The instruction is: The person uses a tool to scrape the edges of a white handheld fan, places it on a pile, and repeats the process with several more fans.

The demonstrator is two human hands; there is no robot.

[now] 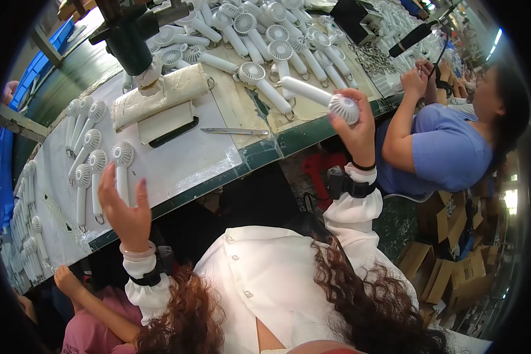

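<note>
My right hand is closed around the round, slotted head of a white handheld fan, held up over the front edge of the bench. The fan's handle points away to the left. On the left, my left hand has its fingers and thumb spread, with nothing gripped. Just beyond its fingertips lies another white handheld fan, its handle partly seen between finger and thumb. Several more finished-looking fans lie in rows beside it. Between my hands is a wrapped white pad beneath a dark press head.
A heap of white fans covers the back of the bench. A slim metal blade-like tool lies near the front edge. A person in blue works at right; a pink-clad person sits at left. Cardboard boxes stand behind, right.
</note>
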